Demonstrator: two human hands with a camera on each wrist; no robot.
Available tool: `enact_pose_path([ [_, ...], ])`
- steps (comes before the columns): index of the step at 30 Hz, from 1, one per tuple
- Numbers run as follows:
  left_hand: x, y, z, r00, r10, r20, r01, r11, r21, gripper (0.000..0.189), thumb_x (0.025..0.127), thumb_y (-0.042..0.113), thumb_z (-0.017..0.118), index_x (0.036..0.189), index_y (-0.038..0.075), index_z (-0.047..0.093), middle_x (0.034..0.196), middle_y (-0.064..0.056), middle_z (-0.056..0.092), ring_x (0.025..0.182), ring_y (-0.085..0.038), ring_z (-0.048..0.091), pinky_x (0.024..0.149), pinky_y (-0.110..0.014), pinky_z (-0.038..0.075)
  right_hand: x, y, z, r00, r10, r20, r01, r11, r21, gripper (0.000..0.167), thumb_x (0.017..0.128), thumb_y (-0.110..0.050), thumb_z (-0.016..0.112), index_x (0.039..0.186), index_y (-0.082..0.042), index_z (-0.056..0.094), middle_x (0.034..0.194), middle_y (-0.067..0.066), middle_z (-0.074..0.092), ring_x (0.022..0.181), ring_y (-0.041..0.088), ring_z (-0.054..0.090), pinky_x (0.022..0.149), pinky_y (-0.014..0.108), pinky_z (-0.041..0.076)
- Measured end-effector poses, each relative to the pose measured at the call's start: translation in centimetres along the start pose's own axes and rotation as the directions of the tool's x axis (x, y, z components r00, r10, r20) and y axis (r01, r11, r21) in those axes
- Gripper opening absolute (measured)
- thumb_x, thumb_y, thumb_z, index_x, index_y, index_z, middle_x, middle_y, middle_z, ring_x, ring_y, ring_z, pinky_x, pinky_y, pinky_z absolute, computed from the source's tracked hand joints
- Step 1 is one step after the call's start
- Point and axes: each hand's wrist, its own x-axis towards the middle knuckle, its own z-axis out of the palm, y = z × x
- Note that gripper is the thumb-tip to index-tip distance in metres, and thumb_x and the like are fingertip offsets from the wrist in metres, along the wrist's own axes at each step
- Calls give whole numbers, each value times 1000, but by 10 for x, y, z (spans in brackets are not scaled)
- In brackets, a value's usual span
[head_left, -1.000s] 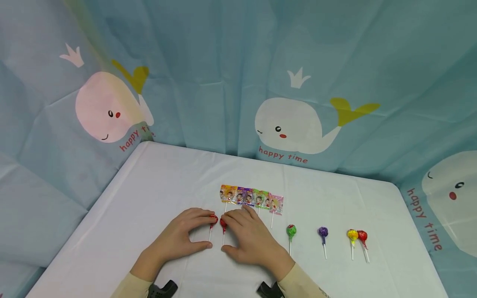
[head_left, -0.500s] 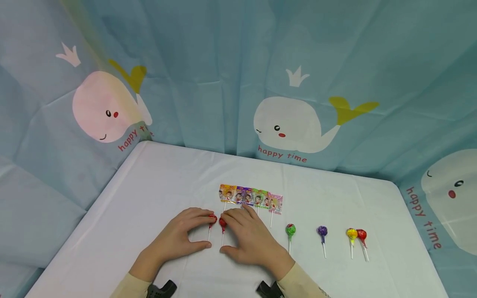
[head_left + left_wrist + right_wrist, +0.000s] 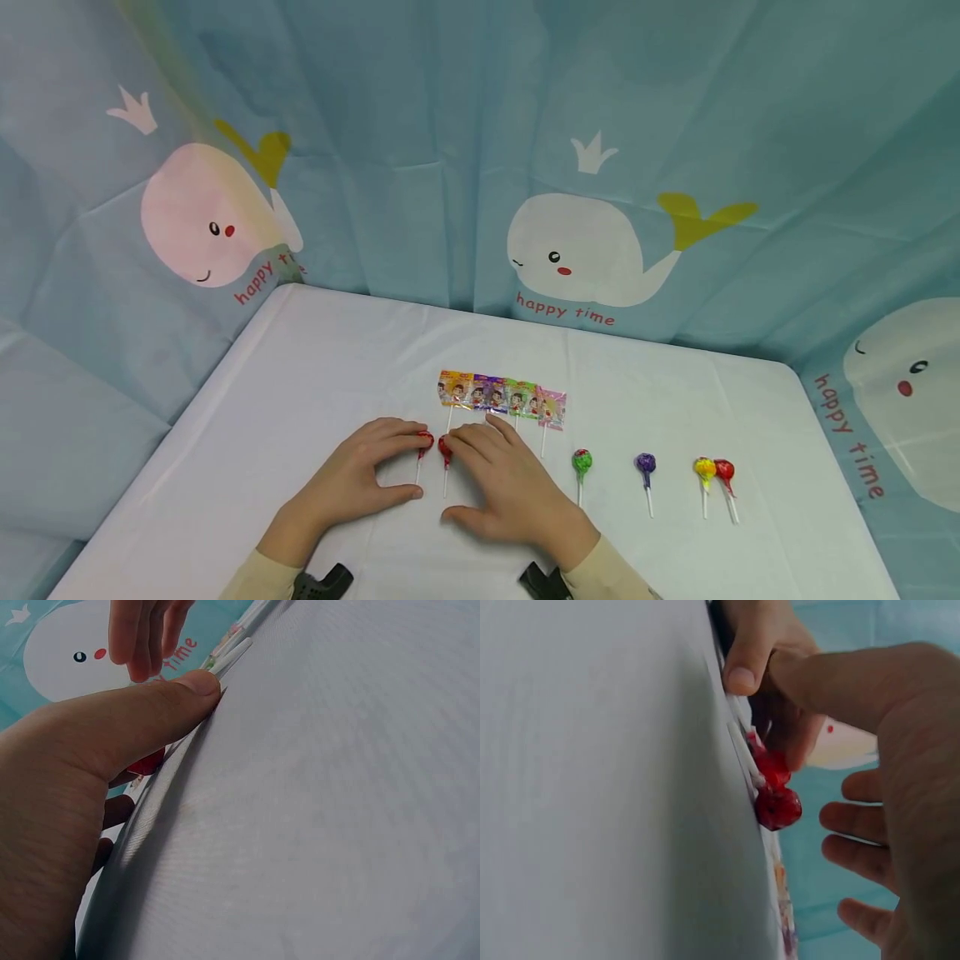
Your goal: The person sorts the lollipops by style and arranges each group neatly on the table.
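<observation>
Two red lollipops lie side by side on the white table, between my hands. In the head view, the fingertips of my left hand (image 3: 348, 475) touch the head of the left red lollipop (image 3: 427, 442), and its thumb is near the stick's lower end. My right hand (image 3: 513, 487) is just right of the other red lollipop (image 3: 444, 450), partly covering its head. From the right wrist, that lollipop's round head (image 3: 778, 808) shows apart from the right hand's spread fingers. The left wrist view shows mostly the left thumb (image 3: 142, 720), with a white stick (image 3: 234, 655) beyond it.
Behind the hands lies a row of flat-wrapped lollipops, orange (image 3: 456, 387), purple (image 3: 489, 392), green (image 3: 522, 399) and pink (image 3: 552, 409). To the right are round lollipops: green (image 3: 582, 462), purple (image 3: 645, 464), yellow (image 3: 705, 468) and red (image 3: 724, 470). A whale-print curtain (image 3: 405, 167) hangs behind.
My right thumb has moved slightly away from the right red lollipop's stick end. The left hand stays in place, and the whole head view has shifted slightly.
</observation>
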Motion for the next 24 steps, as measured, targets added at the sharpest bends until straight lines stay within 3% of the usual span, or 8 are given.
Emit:
enact_pose_path([
  [5, -1, -1, 0, 1000, -19, 9, 19, 1000, 10, 68, 78, 39, 101, 140, 27, 75, 146, 4, 68, 135, -21, 62, 118, -23, 39, -3, -2, -4, 1000, -4, -9, 4, 1000, 1, 86, 89, -60, 83, 154, -8, 60, 150, 1, 60, 143, 19, 53, 129, 56, 30],
  [13, -1, 0, 1, 998, -59, 30, 59, 998, 23, 68, 78, 42, 101, 140, 30, 75, 148, 7, 67, 137, -18, 61, 115, -35, 48, -12, -5, -19, 1000, 15, -8, -15, 1000, 1, 85, 91, -57, 83, 153, -5, 60, 153, 6, 60, 145, 20, 52, 130, 55, 30],
  [24, -2, -1, 2, 999, -39, 20, 38, 999, 26, 68, 78, 41, 101, 139, 28, 76, 147, 7, 68, 136, -18, 61, 117, -29, 44, -36, 4, -31, 995, 104, -15, -104, 994, -29, 86, 88, -57, 86, 152, -6, 61, 153, 5, 61, 146, 19, 52, 128, 55, 33],
])
